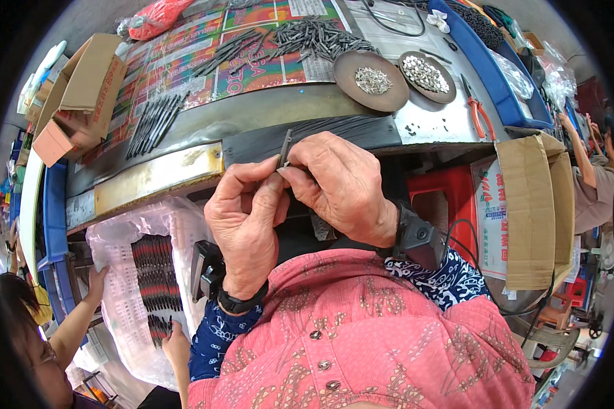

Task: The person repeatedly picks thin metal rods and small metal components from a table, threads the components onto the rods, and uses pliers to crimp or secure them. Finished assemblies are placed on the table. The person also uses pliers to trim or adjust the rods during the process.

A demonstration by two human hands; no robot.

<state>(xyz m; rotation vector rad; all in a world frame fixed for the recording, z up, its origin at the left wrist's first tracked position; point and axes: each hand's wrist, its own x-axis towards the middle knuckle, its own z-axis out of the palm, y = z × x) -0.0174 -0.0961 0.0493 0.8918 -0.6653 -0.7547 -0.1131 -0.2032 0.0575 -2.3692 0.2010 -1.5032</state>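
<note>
My left hand (247, 215) pinches a thin dark stick-like part (286, 144) upright between thumb and forefinger, at the table's front edge. Pressed against its lower end are the closed fingertips of my right hand (341, 183); a tiny pale bit shows there, too small to name. Beyond my hands, a brown dish (344, 76) holds small silver pins (373, 80). The smaller dish (450, 95) beside it holds round silver pieces (426, 72). A heap of short black sticks (314, 39) lies behind them, and longer black sticks (155, 124) lie in a row at the left.
Red-handled pliers (481, 112) lie at the right, near a blue tray (529, 112). Cardboard boxes stand at the right (529, 211) and left (92, 85). At lower left, another person's hands (177, 347) reach to a plastic-lined container (109, 238) with rows of black-and-red pieces.
</note>
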